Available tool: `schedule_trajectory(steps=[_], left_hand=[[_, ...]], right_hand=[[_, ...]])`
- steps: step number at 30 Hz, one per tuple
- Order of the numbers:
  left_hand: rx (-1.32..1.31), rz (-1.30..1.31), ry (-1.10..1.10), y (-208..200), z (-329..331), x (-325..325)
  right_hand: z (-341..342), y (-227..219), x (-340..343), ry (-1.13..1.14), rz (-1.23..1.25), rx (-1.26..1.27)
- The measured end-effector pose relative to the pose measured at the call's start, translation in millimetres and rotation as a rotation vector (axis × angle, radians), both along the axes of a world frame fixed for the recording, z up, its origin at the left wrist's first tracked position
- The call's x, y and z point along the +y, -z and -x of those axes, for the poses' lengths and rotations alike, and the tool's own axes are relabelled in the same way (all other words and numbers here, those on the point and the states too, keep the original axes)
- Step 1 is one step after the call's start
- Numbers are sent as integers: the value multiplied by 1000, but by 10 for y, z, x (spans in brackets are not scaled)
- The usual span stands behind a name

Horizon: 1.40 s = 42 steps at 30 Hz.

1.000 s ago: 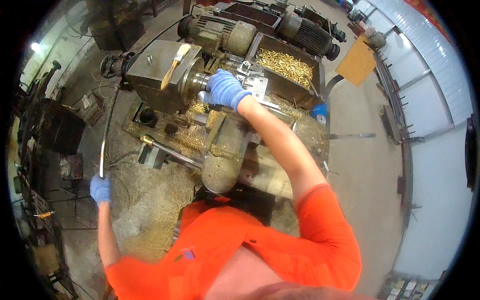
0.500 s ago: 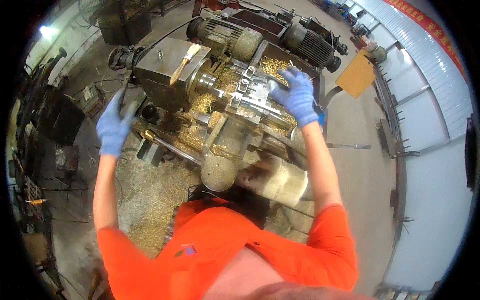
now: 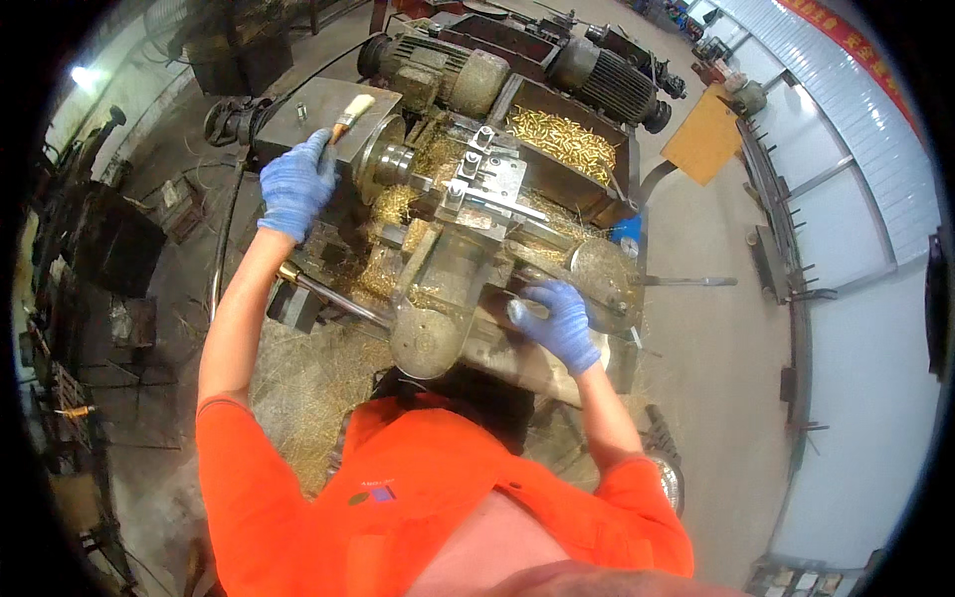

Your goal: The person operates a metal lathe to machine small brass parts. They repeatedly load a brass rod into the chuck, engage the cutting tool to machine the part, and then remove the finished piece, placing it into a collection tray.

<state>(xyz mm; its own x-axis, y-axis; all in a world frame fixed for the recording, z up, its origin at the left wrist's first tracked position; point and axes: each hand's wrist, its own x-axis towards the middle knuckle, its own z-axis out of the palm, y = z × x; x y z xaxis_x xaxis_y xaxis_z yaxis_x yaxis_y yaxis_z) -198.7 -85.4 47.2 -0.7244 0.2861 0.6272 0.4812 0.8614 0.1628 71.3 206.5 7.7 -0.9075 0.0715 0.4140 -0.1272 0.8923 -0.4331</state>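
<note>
My left hand (image 3: 296, 187), in a blue knit glove, is closed around the wooden handle of a paintbrush (image 3: 353, 111) with pale bristles. It is over the lathe's headstock (image 3: 343, 104), its fingers hiding most of the handle. Right of it is the chuck (image 3: 391, 164), with a tool post (image 3: 482, 169) beyond. My right hand (image 3: 559, 326), gloved too, is low at the front right of the lathe, above a pale sack-like cover (image 3: 507, 356). Its fingers are bent with the thumb apart, and I see nothing between them.
A metal trough (image 3: 562, 144) full of small brass pieces stands behind the tool post. Motors (image 3: 609, 82) sit farther back. Brass shavings (image 3: 393, 204) cover the lathe bed. A long bar (image 3: 338, 297) projects at front left, and a tan board (image 3: 702, 139) stands at right.
My left hand has moved right and up onto the brush and closed on its handle. My right hand has come down from beside the trough toward me, uncovering the brass pieces.
</note>
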Motion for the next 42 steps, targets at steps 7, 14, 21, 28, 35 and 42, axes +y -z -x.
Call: schedule_trajectory(steps=[7, 14, 21, 28, 35, 42], left_hand=[[-142, 127, -56, -433, 84, 443], [-191, 113, 310, -246, -178, 1084], [-302, 269, 323, -68, -254, 1123], [-185, 76, 359, -200, -131, 1229], [-166, 140, 300, -109, 244, 1438], [-273, 421, 282, -95, 304, 1455]], right_hand=[[-138, 1, -103, -37, 77, -22], [-340, 186, -69, 12, 45, 20], [-531, 202, -4, 104, 85, -115], [-577, 244, 68, 100, 124, -47], [-790, 212, 67, 182, 158, -109], [-1031, 454, 199, 269, 203, -152]])
